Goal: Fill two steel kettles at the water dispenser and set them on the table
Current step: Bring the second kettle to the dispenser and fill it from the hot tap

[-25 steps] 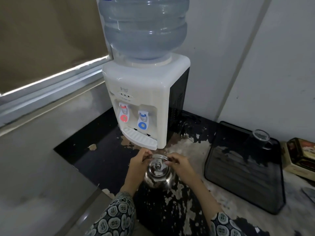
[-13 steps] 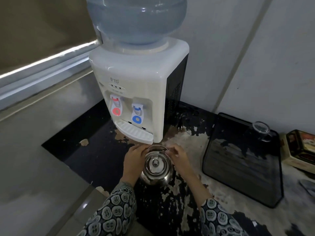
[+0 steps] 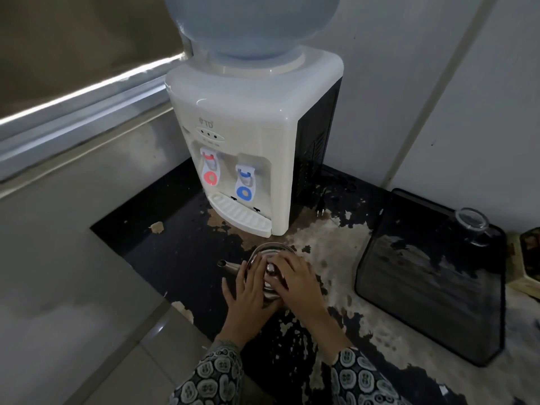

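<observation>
A small steel kettle [image 3: 230, 266] stands on the worn black counter [image 3: 163, 244] just in front of the white water dispenser [image 3: 251, 135], its spout pointing left. My left hand [image 3: 248, 290] lies against the kettle's left side. My right hand [image 3: 295, 280] covers its top, fingers on the lid by the round knob. The wire handle is folded back toward the dispenser. The dispenser has a red tap [image 3: 209, 171], a blue tap [image 3: 245, 185] and a drip tray [image 3: 239, 214] below them. Only one kettle is in view.
A dark tray [image 3: 432, 290] leans at the right with an upturned glass [image 3: 472, 226] on its far corner. A printed tin [image 3: 529, 258] sits at the far right edge. A grey ledge and window frame run along the left. The blue water bottle [image 3: 251, 21] tops the dispenser.
Both hands have moved from the kettle's handle onto its body and lid. The handle has dropped back. The camera has tilted down and closer.
</observation>
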Demonstrator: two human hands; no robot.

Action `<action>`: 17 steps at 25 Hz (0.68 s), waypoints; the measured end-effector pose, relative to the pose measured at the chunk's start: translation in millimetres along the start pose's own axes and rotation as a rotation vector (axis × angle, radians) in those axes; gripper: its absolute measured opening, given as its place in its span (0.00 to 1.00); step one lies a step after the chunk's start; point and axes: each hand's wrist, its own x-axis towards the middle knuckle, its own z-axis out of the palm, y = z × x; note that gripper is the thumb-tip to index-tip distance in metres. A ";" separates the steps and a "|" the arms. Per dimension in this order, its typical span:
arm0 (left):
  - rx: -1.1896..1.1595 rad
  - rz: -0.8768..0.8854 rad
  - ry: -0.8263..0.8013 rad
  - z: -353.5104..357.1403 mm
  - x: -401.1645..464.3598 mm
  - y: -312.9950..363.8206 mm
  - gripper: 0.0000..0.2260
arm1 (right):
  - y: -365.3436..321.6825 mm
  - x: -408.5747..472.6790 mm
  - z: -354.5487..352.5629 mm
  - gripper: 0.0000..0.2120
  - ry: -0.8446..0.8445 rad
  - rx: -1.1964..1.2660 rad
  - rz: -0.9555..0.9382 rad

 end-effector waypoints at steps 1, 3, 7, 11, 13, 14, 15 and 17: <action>-0.043 -0.007 -0.015 -2.3 0.3 -0.2 0.36 | 0.1 0.7 -0.4 0.20 0.011 0.004 0.009; -0.179 -0.021 -0.029 -2.3 0.0 -0.2 0.31 | -3.8 2.0 -1.2 0.19 0.022 -0.026 0.015; -0.256 -0.034 -0.006 -0.9 -0.3 3.5 0.28 | -10.4 0.1 1.7 0.14 0.083 -0.109 0.008; -0.271 -0.044 -0.007 -2.0 -1.0 6.1 0.27 | -16.1 -4.3 6.4 0.16 0.078 -0.076 0.050; -0.257 -0.059 -0.002 -1.1 -0.6 6.1 0.28 | -18.5 -5.3 9.8 0.18 0.090 -0.064 0.073; -0.249 -0.065 -0.007 -0.6 0.0 6.2 0.28 | -19.6 -5.7 10.8 0.19 0.094 -0.060 0.082; -0.246 -0.068 -0.016 -0.4 0.2 6.3 0.28 | -20.1 -6.0 11.8 0.19 0.086 -0.054 0.093; -0.254 -0.068 -0.030 -1.2 0.5 6.3 0.30 | -20.7 -6.2 13.4 0.17 0.078 -0.035 0.115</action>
